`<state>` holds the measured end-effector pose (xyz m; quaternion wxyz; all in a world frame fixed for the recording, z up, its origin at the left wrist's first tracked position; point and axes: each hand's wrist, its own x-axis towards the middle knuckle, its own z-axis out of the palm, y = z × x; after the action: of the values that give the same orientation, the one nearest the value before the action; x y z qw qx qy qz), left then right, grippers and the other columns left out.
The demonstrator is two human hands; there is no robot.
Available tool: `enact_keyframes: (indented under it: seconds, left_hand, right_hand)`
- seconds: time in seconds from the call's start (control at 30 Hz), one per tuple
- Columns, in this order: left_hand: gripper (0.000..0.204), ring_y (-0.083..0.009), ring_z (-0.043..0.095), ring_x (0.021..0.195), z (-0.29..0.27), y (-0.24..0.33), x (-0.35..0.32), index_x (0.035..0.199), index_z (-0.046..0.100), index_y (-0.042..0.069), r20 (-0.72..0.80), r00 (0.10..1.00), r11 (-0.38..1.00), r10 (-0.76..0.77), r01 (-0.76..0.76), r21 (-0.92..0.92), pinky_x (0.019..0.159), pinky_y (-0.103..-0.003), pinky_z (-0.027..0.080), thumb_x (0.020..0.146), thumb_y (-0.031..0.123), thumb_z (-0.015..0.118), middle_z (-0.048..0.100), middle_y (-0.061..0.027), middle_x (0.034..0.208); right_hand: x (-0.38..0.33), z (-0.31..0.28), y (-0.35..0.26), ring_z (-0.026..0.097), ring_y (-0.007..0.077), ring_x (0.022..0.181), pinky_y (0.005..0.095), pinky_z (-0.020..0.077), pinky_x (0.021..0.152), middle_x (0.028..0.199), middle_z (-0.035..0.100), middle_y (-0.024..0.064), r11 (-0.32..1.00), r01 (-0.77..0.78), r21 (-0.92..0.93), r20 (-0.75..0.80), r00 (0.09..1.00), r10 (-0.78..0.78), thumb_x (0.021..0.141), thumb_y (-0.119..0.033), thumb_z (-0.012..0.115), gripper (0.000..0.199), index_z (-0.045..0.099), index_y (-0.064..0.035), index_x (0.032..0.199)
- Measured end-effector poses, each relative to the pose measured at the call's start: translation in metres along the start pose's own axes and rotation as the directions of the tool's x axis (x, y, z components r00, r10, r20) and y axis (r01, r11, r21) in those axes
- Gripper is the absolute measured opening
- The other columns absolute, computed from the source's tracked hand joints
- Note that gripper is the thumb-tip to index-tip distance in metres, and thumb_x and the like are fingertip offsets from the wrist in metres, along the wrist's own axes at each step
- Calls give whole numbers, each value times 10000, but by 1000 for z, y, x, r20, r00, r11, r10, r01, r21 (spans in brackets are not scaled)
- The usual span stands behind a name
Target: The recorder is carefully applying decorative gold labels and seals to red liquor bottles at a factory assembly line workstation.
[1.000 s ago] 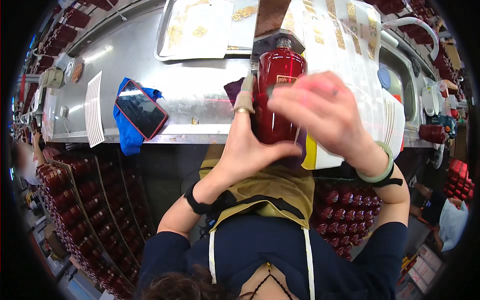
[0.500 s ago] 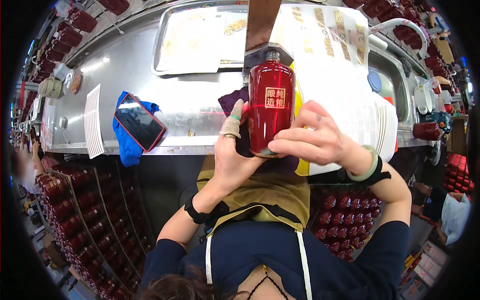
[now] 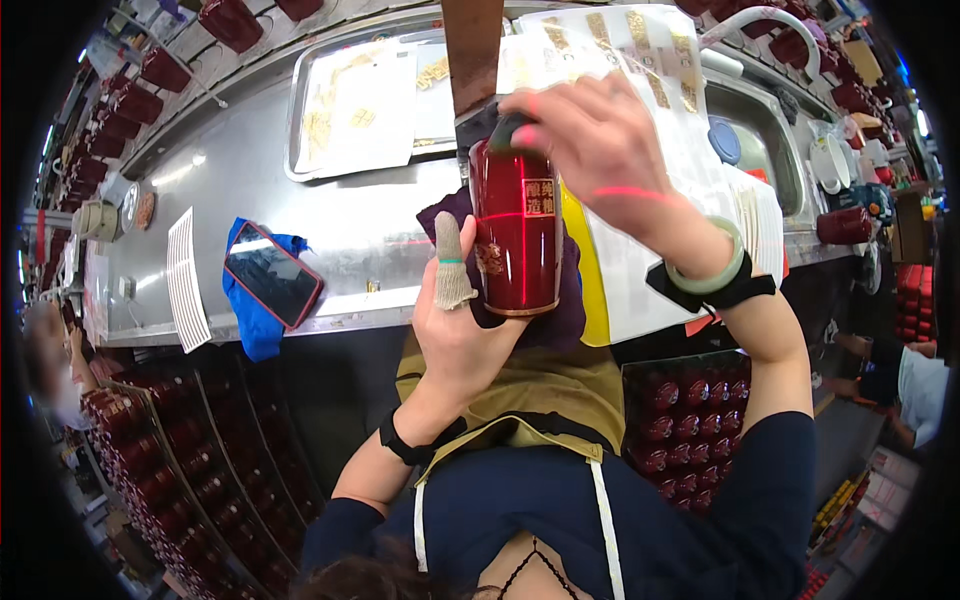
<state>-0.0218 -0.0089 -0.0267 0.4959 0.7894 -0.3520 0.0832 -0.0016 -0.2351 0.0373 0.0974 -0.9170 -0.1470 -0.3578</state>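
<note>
One red bottle (image 3: 517, 235), both hands on it.
Left hand (image 3: 462, 330) grips its base, right hand (image 3: 592, 140) covers the cap; contents can't be seen, one phone (image 3: 273, 274) on the counter (image 3: 350, 215).

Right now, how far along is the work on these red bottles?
Done: red bottles fill the crate by the apron. In hand: the left hand grips one red bottle while the right hand covers its cap. Left: label sheets remain in the tray.
</note>
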Motion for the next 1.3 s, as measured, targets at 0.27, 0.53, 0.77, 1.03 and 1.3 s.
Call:
enact_keyframes:
  seconds: [0.27, 0.53, 0.77, 1.03, 1.3]
  left_hand:
    - [1019, -340, 664, 987, -1, -4, -1, 1480, 431, -64, 37, 999, 1000, 12, -12, 14, 854, -395, 555, 638, 153, 963, 596, -228, 1390]
    - [1191, -348, 661, 1177, -2, -24, -8, 1573, 242, -80, 141, 987, 987, -79, 97, -127, 935, -405, 543, 655, 165, 961, 590, -253, 1404]
    - [1170, -342, 676, 1146, 1, -8, 0, 1570, 288, -52, 72, 997, 998, 15, -11, -55, 949, -403, 541, 640, 152, 969, 614, -234, 1380]
    - [1292, -290, 575, 1299, -4, -5, -6, 1607, 212, -24, 114, 982, 980, -151, 164, -115, 1127, -412, 432, 598, 165, 996, 575, -195, 1421]
    - [804, -311, 515, 1372, -12, -34, 23, 1561, 283, -34, 324, 891, 685, -316, 451, -572, 1163, -440, 408, 1057, 564, 473, 481, -256, 1507]
  right_hand:
    - [-46, -7, -30, 602, 177, 717, 333, 468, 710, 1003, 754, 14, 918, 80, 387, 59, 992, -111, 771, -54, 748, 266, 755, -152, 1018]
    - [-67, -23, -39, 572, 149, 748, 306, 513, 755, 972, 693, -55, 895, 219, 388, 91, 957, -274, 836, -173, 698, 264, 749, -212, 1091]
    - [-24, -27, -11, 638, 186, 766, 323, 454, 751, 934, 746, -5, 993, 121, -11, 37, 992, -121, 825, -100, 750, 245, 747, -153, 1065]
    - [0, 3, 23, 595, 182, 807, 351, 438, 735, 862, 617, -26, 981, 44, -188, -135, 988, -70, 790, -224, 695, 180, 663, -182, 962]
    - [-64, -40, -57, 638, 213, 821, 357, 509, 765, 857, 624, 46, 899, -119, 422, -41, 988, 150, 862, -107, 687, 156, 666, -130, 1015]
